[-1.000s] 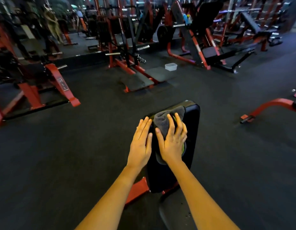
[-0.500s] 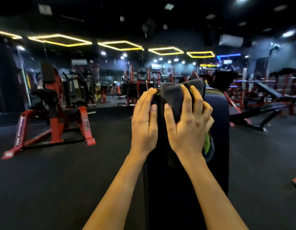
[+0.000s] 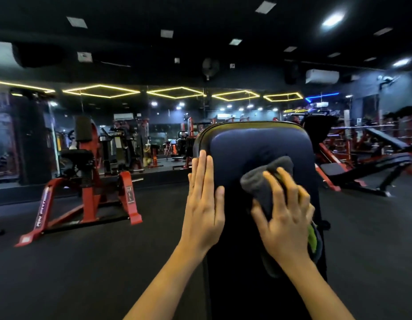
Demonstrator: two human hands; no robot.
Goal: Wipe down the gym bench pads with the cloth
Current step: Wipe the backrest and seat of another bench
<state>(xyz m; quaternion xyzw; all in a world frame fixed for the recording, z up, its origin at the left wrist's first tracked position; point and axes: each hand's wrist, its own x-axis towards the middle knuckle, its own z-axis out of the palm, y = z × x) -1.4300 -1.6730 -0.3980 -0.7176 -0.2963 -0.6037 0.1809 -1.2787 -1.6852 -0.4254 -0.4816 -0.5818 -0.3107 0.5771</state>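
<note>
Whereas the grey cloth point(image 3: 258, 181) earlier draped the top of the bench pad point(image 3: 253, 144), it now lies lower on its face under the blurred right hand point(image 3: 285, 218), whose spread fingers seem to press it, while the left hand point(image 3: 204, 204) stays flat, fingers straight, on the pad's left edge.

"What is hard to make out?"

"The right hand point(image 3: 285, 218) is smeared by blur; it covers the middle of the cloth point(image 3: 261, 181), so the folds under the palm are hidden; a green patch at its outer edge is unclear."

"And the bench pad point(image 3: 258, 144)?"

"Its lower end runs off the bottom edge, as do both forearms; the left hand point(image 3: 204, 209) covers part of its left rim; lettering on the red machine point(image 3: 89, 181) is unreadable."
</note>
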